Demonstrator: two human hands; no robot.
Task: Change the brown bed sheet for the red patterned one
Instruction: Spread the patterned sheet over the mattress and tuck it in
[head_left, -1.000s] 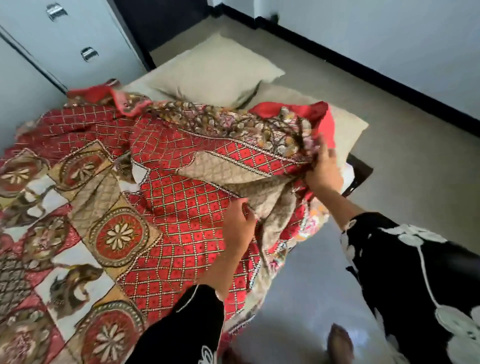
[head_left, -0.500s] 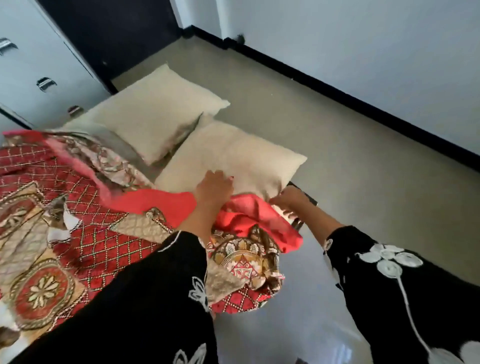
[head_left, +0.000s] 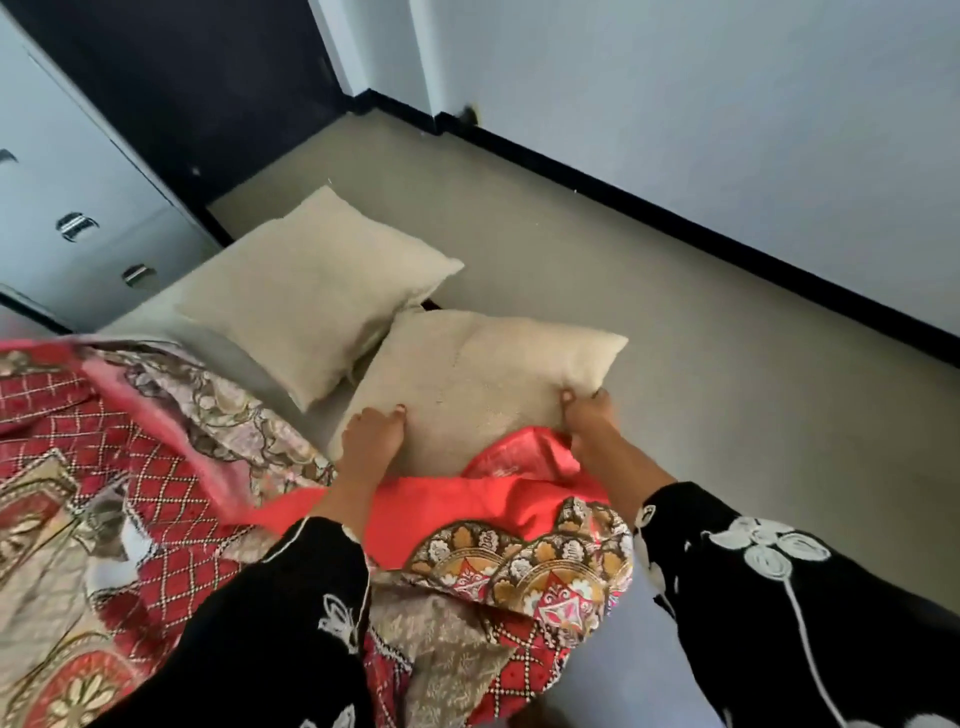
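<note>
The red patterned sheet (head_left: 130, 493) lies rumpled over the left and near part of the bed, its plain red edge (head_left: 467, 499) bunched under my forearms. Two beige pillows sit at the bed's head: the far pillow (head_left: 311, 291) and the near pillow (head_left: 483, 384). My left hand (head_left: 371, 436) grips the near pillow's left front edge. My right hand (head_left: 589, 421) grips its right front corner. A strip of grey bed surface (head_left: 228, 353) shows between sheet and pillows. No brown sheet is visible.
White drawers with metal handles (head_left: 78, 226) stand at the bed's far left. Beige floor (head_left: 675, 322) stretches right of the bed to a white wall with black skirting (head_left: 727, 218). A dark doorway (head_left: 208, 93) lies beyond the pillows.
My view swung up toward the pillows. Both hands left the bunched sheet corner and moved forward onto the near pillow, taking hold of its front edge.
</note>
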